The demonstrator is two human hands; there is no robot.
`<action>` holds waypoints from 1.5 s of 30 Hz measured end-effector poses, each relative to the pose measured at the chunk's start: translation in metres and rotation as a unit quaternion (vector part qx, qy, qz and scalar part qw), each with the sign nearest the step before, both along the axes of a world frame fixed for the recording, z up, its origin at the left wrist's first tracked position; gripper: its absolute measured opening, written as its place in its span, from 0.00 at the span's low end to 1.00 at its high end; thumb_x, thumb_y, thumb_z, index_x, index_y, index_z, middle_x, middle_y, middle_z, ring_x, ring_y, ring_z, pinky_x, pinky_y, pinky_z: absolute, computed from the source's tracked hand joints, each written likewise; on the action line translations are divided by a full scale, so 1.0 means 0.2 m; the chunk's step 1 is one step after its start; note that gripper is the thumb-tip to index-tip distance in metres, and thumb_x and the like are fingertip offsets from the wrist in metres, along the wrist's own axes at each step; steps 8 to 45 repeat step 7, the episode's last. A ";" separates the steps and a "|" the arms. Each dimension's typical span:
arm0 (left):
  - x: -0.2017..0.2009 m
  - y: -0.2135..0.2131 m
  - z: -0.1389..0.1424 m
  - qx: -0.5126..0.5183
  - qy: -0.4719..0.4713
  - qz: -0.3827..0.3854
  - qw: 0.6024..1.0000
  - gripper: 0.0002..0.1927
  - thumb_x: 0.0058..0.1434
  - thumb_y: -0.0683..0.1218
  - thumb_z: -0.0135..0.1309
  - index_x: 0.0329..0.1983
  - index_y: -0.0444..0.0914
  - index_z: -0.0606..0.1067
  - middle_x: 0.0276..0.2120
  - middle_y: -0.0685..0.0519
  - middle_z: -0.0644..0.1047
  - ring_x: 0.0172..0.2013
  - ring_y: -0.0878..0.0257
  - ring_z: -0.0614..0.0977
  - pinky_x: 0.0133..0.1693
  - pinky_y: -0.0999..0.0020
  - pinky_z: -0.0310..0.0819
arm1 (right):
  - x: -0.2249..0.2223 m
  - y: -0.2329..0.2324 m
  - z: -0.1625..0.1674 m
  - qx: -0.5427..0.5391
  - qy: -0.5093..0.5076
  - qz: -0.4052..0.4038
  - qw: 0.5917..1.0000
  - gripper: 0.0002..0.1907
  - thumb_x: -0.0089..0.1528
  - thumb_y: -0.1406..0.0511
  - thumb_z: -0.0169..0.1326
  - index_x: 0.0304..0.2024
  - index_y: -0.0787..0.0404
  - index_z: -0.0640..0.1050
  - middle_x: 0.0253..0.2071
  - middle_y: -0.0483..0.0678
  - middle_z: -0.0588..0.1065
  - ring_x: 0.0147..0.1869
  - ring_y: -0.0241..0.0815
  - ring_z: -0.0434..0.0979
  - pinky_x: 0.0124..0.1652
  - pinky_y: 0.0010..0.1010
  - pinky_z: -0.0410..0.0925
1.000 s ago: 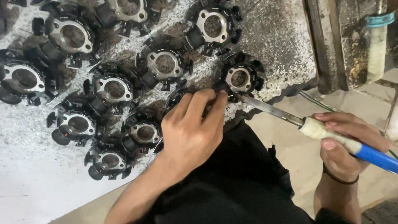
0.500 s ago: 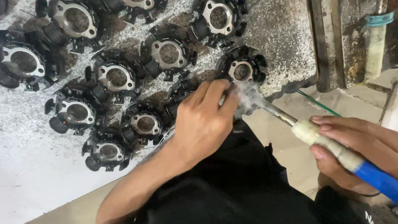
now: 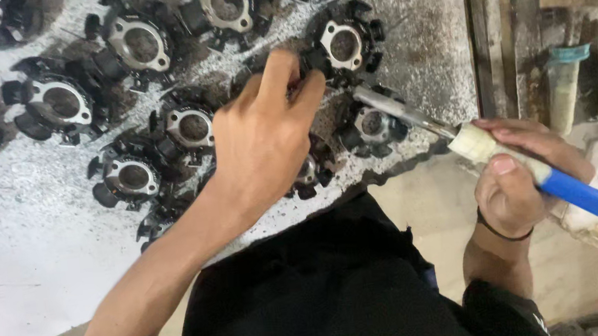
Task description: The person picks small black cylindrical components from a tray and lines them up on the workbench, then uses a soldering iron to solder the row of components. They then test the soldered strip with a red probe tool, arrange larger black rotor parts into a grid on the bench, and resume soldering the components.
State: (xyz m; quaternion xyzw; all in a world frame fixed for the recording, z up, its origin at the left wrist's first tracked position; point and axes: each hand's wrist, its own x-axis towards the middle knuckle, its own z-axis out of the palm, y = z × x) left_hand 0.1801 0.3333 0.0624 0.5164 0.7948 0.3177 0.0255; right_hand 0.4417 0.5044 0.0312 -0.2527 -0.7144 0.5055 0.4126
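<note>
From above the person's head, a white worktop (image 3: pixel 15 271) shows, dusty and speckled with black grit. Many black round parts sit on it, each with stubby blocks around the edge and a shiny metal ring in the middle. The left hand (image 3: pixel 258 146) reaches out flat over them, palm down, arm stretched forward, and its fingertips pinch the edge of one black round part (image 3: pixel 343 42) near the top. Another round part (image 3: pixel 373 124) lies just beside that, under the tip of a long tool (image 3: pixel 478 142). The tool has a thin grey metal shaft, a pale taped middle and a smooth blue handle. The right hand (image 3: pixel 517 183) is closed around the taped part, thumb on top, with a dark band on the wrist. On the right stand some rolls (image 3: pixel 566 86) against a rough wall.
</note>
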 end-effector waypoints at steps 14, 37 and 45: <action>0.01 -0.03 -0.17 -0.001 -0.027 -0.006 1.000 0.19 0.53 0.35 0.58 0.50 0.33 0.79 0.43 0.50 0.71 0.36 0.60 0.79 0.32 0.67 0.78 | -0.04 0.04 -0.04 0.004 -0.006 0.012 1.000 0.19 0.65 0.66 0.64 0.50 0.70 0.70 0.38 0.62 0.75 0.43 0.57 0.82 0.48 0.47 0.81; 0.01 -0.03 -0.17 -0.001 -0.027 -0.006 1.000 0.19 0.53 0.35 0.58 0.50 0.33 0.79 0.43 0.50 0.71 0.36 0.60 0.79 0.32 0.67 0.78 | -0.04 0.04 -0.04 0.004 -0.006 0.012 1.000 0.19 0.65 0.66 0.64 0.50 0.70 0.70 0.38 0.62 0.75 0.43 0.57 0.82 0.48 0.47 0.81; 0.01 -0.03 -0.17 -0.001 -0.027 -0.006 1.000 0.19 0.53 0.35 0.58 0.50 0.33 0.79 0.43 0.50 0.71 0.36 0.60 0.79 0.32 0.67 0.78 | -0.04 0.04 -0.04 0.004 -0.006 0.012 1.000 0.19 0.65 0.66 0.64 0.50 0.70 0.70 0.38 0.62 0.75 0.43 0.57 0.82 0.48 0.47 0.81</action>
